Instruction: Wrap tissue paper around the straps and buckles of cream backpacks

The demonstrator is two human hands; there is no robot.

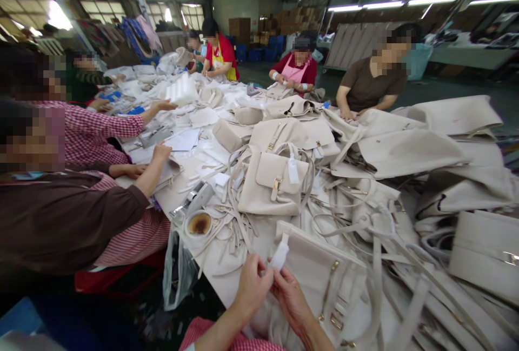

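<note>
At the near table edge, my left hand (254,282) and my right hand (292,298) meet, thumbs and fingers pinched together. Between them is a small white wrapping (279,256) around the end of a beige strap tab; its exact material is hard to tell. The tab belongs to a beige bag (316,259) lying flat under and beside my right hand, with a gold zipper and a buckle on it. Just beyond stands another beige bag (270,178) with a flap, a gold clasp and a similar white wrap on its handle.
Beige bags (409,151) pile up on the right. Loose straps, a bowl of brown glue (199,224) and a metallic box-like object (198,197) lie to the left. A plastic bag (178,272) hangs off the table edge. Several co-workers sit or stand around the table, one close on my left.
</note>
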